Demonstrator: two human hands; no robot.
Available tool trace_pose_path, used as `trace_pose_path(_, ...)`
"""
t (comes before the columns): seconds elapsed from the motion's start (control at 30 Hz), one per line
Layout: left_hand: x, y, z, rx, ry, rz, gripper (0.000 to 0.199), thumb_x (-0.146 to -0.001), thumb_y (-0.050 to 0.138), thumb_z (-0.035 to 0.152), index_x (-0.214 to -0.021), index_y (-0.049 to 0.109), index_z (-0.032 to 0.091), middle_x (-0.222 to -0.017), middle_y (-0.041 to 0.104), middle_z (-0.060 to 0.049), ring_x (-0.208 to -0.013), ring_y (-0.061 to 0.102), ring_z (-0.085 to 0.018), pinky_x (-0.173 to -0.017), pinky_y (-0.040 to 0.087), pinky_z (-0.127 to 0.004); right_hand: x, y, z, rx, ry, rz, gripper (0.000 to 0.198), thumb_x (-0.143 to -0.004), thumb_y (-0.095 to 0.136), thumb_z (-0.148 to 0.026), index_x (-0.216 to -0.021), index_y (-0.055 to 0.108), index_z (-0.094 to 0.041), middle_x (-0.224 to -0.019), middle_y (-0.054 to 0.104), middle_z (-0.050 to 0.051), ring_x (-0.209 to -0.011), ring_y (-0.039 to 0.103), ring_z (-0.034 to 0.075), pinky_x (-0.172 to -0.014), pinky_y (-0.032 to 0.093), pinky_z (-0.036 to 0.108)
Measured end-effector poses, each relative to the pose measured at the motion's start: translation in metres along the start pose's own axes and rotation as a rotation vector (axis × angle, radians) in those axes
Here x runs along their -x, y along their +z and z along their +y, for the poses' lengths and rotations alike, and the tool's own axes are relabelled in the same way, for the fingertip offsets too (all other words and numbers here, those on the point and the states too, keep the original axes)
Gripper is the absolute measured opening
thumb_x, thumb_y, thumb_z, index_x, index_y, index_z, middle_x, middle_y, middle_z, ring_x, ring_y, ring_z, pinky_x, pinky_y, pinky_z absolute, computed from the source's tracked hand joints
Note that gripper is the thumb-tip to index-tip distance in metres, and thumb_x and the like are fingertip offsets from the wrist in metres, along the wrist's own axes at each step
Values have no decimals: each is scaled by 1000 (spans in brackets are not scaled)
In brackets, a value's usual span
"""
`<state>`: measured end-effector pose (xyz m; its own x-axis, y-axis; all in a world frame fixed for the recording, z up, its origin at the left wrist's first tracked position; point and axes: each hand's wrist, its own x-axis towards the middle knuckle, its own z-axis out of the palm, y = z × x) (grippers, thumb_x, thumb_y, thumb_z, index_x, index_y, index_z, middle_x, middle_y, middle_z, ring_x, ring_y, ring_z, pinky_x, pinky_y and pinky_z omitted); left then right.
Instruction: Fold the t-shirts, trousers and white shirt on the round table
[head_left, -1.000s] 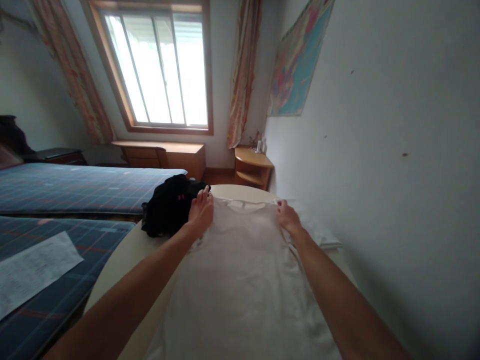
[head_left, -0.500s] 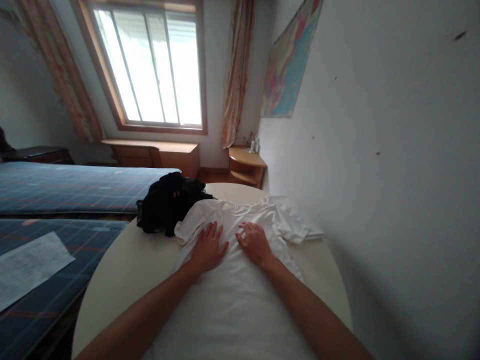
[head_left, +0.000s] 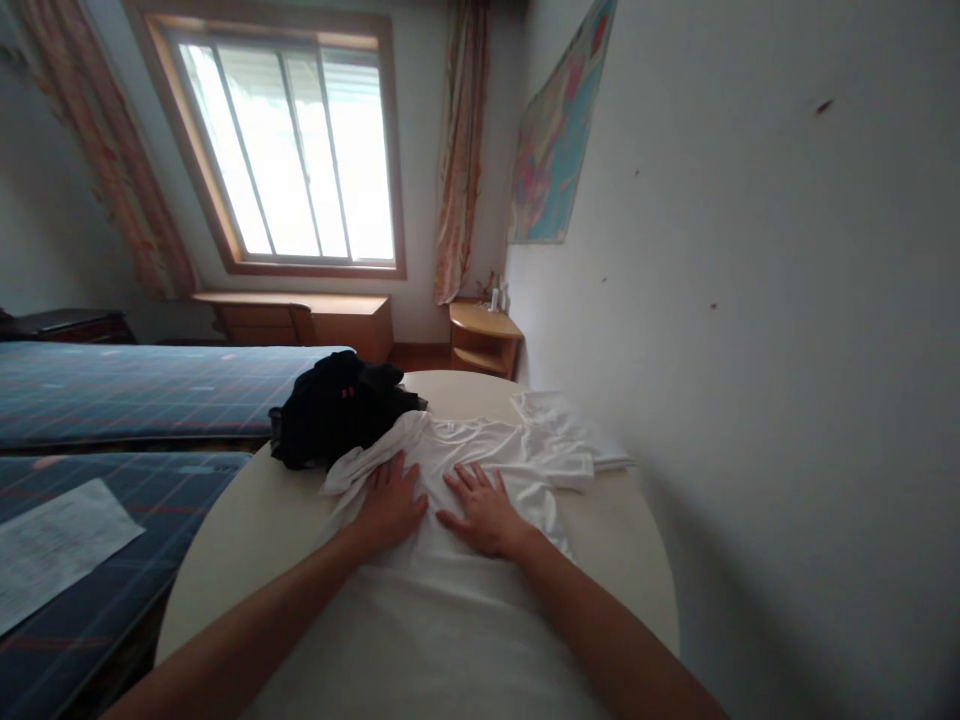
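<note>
A white T-shirt point(head_left: 450, 610) lies spread over the round table point(head_left: 217, 560), its neckline at the far side and its lower part running toward me. My left hand point(head_left: 390, 505) rests flat on the chest area near the left sleeve, fingers spread. Beside it, my right hand point(head_left: 484, 510) also presses on the fabric with its fingers apart. Wrinkles run through the cloth around both hands. Neither hand grips anything.
A heap of black clothing point(head_left: 337, 410) sits at the table's far left edge. More white folded cloth point(head_left: 600, 445) lies at the far right. Plaid mattresses point(head_left: 165, 390) stand to the left, one bearing a paper sheet point(head_left: 67, 545). A white wall point(head_left: 787, 400) borders the right.
Both hands have shifted slightly left on the shirt, and the right hand's fingers have spread flatter. The shirt's left sleeve has moved outward to the left. My view has turned slightly.
</note>
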<state>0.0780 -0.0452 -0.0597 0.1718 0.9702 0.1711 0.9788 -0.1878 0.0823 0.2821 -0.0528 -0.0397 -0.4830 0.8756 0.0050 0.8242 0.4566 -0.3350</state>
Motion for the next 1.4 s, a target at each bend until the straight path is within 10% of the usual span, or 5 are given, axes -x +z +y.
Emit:
trace_pose_path(0.23,-45,8,28,144,163,61,47,-93,45,26,-138,51,14,-151,43,-17,-141,37,-29,-115,30,-46,-13,-18,22,-7,-43,24,61,-88,55,-58,-140,53,-25,-151,45,8,-140,37,29,-115,26,48)
trace_pose_path(0.37,-46,15,32,124,158,113,49,-93,47,30,-139,52,18,-151,44,-14,-142,33,-32,-116,26,-49,-15,-45,60,58,166,260,32,-94,51,-34,-118,67,-20,-124,67,8,-116,59,21,-102,41,31)
trace_pose_path(0.53,-45,14,33,150,292,42,51,-94,44,28,-144,47,26,-156,37,-9,-146,27,-31,-117,23,-53,-3,-58,123,269,522,536,39,-96,47,-32,-129,60,-16,-134,60,13,-123,53,25,-104,38,35)
trace_pose_path(0.77,-64,3,57,117,202,-21,45,-88,49,24,-131,57,14,-149,45,-18,-141,36,-35,-115,27,-52,16,-52,162,299,736,557,46,-97,44,-39,-133,57,-12,-130,62,17,-122,53,30,-101,39,41)
trace_pose_path(1.4,-68,4,61,233,362,-114,65,-91,48,63,-149,41,33,-162,25,-9,-149,14,-39,-117,16,-60,17,-69,183,-132,742,896,43,-92,43,-38,-126,55,-16,-111,67,16,-102,62,27,-84,45,33)
